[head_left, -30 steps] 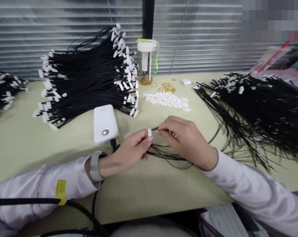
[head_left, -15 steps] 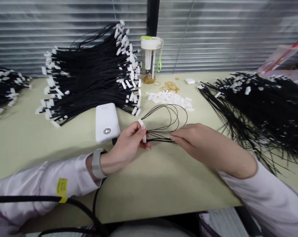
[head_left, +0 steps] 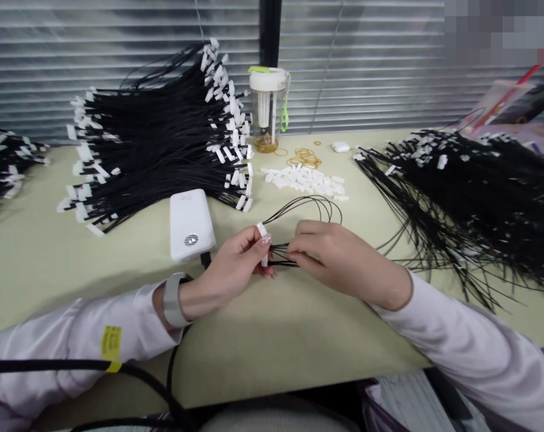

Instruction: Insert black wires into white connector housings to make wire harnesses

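My left hand (head_left: 242, 255) pinches a white connector (head_left: 262, 229) between thumb and fingers near the middle of the table. Thin black wires (head_left: 283, 247) run rightward from that connector, and some of them loop up and back above my right hand (head_left: 323, 252). The right fingers are closed on the wires a short way from the connector; their tips face left, and the exact grip is partly hidden. Behind the hands lies a pile of loose white connectors (head_left: 303, 180).
A large stack of black wires with white ends (head_left: 150, 132) stands back left, and a looser heap (head_left: 479, 198) lies right. A white power bank (head_left: 191, 225) sits by my left hand. Behind are a bottle (head_left: 266, 114), rubber bands (head_left: 304, 158) and a small white case (head_left: 341, 147).
My right hand has moved left along the wires, closer to the connector. My left hand keeps its pinch on the connector. The view has shifted slightly.
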The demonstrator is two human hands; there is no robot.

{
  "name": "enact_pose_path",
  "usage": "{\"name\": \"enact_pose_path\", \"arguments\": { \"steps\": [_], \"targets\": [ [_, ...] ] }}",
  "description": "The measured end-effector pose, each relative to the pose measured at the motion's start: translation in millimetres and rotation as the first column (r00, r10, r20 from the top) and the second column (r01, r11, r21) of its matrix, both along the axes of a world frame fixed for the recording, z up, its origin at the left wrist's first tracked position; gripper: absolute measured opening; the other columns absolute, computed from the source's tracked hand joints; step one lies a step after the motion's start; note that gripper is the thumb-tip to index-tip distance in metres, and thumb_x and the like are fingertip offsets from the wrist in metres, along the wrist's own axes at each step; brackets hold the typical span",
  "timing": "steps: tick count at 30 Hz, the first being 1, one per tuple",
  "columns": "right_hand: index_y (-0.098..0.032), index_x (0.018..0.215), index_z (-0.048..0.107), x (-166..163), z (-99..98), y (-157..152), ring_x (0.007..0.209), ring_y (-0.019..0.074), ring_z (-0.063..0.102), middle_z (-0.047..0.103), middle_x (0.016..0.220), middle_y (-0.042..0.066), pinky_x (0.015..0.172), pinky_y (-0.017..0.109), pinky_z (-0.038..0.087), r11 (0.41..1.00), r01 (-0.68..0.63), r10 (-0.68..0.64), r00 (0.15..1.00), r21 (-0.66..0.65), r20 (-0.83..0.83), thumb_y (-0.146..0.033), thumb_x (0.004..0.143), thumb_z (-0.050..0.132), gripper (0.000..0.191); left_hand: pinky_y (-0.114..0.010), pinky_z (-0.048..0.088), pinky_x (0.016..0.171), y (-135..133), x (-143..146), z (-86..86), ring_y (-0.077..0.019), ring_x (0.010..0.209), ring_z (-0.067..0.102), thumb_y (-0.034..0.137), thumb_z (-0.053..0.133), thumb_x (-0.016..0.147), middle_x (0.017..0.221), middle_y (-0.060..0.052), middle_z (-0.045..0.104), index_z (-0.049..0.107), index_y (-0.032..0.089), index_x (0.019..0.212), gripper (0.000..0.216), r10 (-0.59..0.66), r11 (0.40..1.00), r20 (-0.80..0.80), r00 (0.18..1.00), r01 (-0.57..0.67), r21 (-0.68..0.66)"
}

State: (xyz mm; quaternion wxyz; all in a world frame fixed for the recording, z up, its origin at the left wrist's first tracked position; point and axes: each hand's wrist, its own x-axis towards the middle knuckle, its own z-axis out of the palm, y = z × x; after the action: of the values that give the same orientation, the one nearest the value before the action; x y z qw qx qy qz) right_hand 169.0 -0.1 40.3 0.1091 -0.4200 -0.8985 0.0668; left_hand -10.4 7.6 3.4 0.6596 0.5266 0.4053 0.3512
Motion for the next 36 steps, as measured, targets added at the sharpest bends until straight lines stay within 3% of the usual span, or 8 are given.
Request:
{"name": "enact_pose_path", "arguments": {
  "steps": [4,7,11,15,20,24,28,36],
  "targets": [
    [-0.018,0.067,0.062,13,7.7,1,0.054,0.0110,0.048,0.057,0.060,0.002,0.053,0.025,0.032,0.965,0.203,-0.221,0.971,0.165,0.096,-0.019,0.077,0.048,0.017,-0.023,0.048,0.055,1,0,0.0,-0.0063,0.051,0.053,0.034,0.049,0.081,0.064,0.006,0.047,0.043,0.017,0.070,0.022,0.014,0.999,0.028,0.999,-0.013,-0.033],
    [-0.017,0.074,0.066,33,16.5,7,0.046,0.0102,0.047,0.055,0.050,0.001,0.052,0.026,0.035,0.845,0.453,-0.414,0.890,0.283,-0.190,-0.022,0.073,0.053,0.013,-0.024,0.047,0.055,1,0,0.7,-0.0064,0.050,0.053,0.033,0.050,0.080,0.064,0.005,0.048,0.043,0.017,0.070,0.021,0.031,0.998,0.053,0.998,-0.028,-0.062],
    [-0.012,0.093,0.065,60,28.1,19,0.070,0.0149,0.060,0.064,0.079,0.010,0.059,0.028,0.043,0.795,0.589,-0.270,0.558,0.145,-0.785,-0.013,0.073,0.051,0.024,-0.023,0.047,0.055,0,0,1.8,-0.0063,0.050,0.052,0.033,0.049,0.080,0.063,0.006,0.047,0.041,0.017,0.068,0.022,0.021,0.997,0.038,0.999,-0.018,-0.072],
    [-0.012,0.100,0.062,63,33.2,20,0.049,0.0056,0.050,0.064,0.084,0.011,0.047,0.026,0.036,0.847,0.531,-0.193,0.297,-0.007,-0.935,-0.017,0.080,0.046,0.026,-0.023,0.046,0.053,0,0,0.9,-0.0062,0.049,0.053,0.035,0.047,0.081,0.063,0.005,0.047,0.041,0.017,0.068,0.023,-0.005,0.999,-0.006,1.000,0.005,-0.054],
    [-0.022,0.129,0.035,38,22.8,7,0.045,0.0075,0.049,0.060,0.062,-0.001,0.044,0.022,0.039,0.965,0.217,-0.250,0.609,-0.145,-0.753,-0.021,0.083,0.047,0.047,-0.021,0.044,0.052,1,-1,-1.8,-0.0049,0.048,0.052,0.038,0.043,0.083,0.063,0.006,0.045,0.042,0.017,0.070,0.025,-0.037,0.999,-0.028,0.999,0.037,-0.024],
    [-0.021,0.090,0.060,21,12.5,3,0.061,0.0095,0.056,0.063,0.073,0.000,0.059,0.024,0.044,0.984,0.174,-0.177,0.875,-0.049,-0.452,-0.019,0.082,0.049,0.014,-0.020,0.043,0.051,0,-2,-2.0,-0.0047,0.048,0.051,0.039,0.042,0.084,0.062,0.006,0.045,0.042,0.017,0.070,0.026,-0.060,0.998,-0.041,0.997,0.060,-0.006],
    [-0.019,0.073,0.060,14,8.5,3,0.065,0.0098,0.053,0.060,0.069,0.000,0.062,0.023,0.040,0.978,0.183,-0.132,0.915,0.100,-0.381,-0.019,0.079,0.053,0.010,-0.020,0.041,0.049,-1,-2,-1.2,-0.0048,0.047,0.049,0.038,0.041,0.084,0.061,0.005,0.044,0.042,0.017,0.069,0.026,-0.052,0.999,-0.066,0.996,0.051,-0.013],
    [-0.017,0.072,0.061,17,8.7,3,0.055,0.0058,0.045,0.056,0.063,-0.002,0.052,0.020,0.034,0.989,0.133,-0.097,0.918,0.067,-0.385,-0.017,0.076,0.055,0.007,-0.021,0.042,0.050,1,-2,-4.4,-0.0059,0.050,0.048,0.037,0.040,0.085,0.063,0.004,0.047,0.045,0.017,0.074,0.024,-0.054,0.998,-0.043,0.998,0.053,-0.025]
  ]
}}
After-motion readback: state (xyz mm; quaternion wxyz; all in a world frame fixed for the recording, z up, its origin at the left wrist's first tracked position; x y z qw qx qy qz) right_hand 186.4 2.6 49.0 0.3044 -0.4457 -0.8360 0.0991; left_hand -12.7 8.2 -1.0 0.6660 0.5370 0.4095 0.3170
